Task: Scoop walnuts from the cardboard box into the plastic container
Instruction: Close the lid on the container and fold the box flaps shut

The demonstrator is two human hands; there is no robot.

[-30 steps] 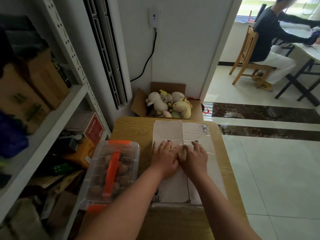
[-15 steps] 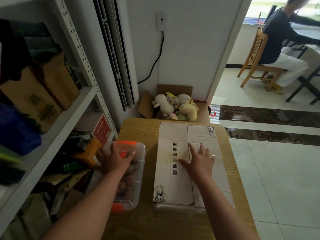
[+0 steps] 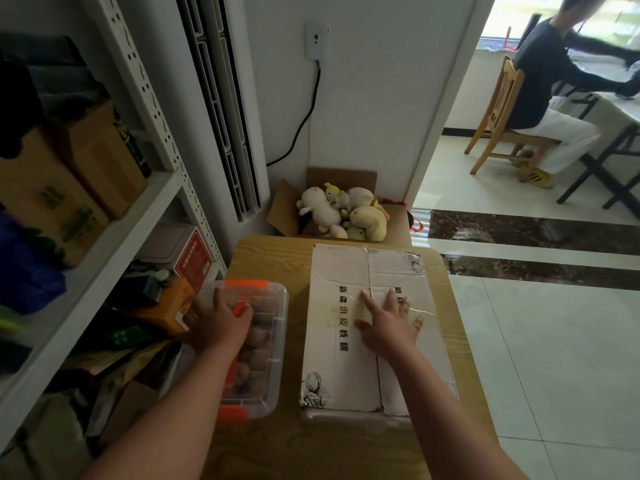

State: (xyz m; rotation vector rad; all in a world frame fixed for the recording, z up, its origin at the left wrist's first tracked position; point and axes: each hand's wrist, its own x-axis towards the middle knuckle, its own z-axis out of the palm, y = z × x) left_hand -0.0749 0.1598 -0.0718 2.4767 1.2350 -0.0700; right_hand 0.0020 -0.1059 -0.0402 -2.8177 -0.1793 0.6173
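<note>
The left hand [image 3: 216, 323] has left the box, where a second ago it lay against the right one, and has gone across to the plastic container [image 3: 277, 375], settling further onto its lid in the last half second; the right hand [image 3: 389, 325] has hardly shifted. Now the left hand lies palm down on the lid, the one finger that shows straight, the thumb against the orange handle [image 3: 239, 310]; it seems to rest there rather than grip, though its outer fingers are hidden. The right hand lies flat with fingers spread on top of the cardboard box [image 3: 332, 368], its forefinger on the centre seam where the two flaps meet.

The box sits on the wooden table [image 3: 270, 258] straight ahead of the person, its long axis running away from them and the seam running with it; the flaps are down, so the walnuts inside cannot be seen. The container stands just beside it to the left, parallel, lid on, with walnuts [image 3: 258, 336] showing through its clear wall. No scooping can begin, I judge, until both are opened; the right hand is the nearer to the seam, the left to the lid. No scoop shows.
</note>
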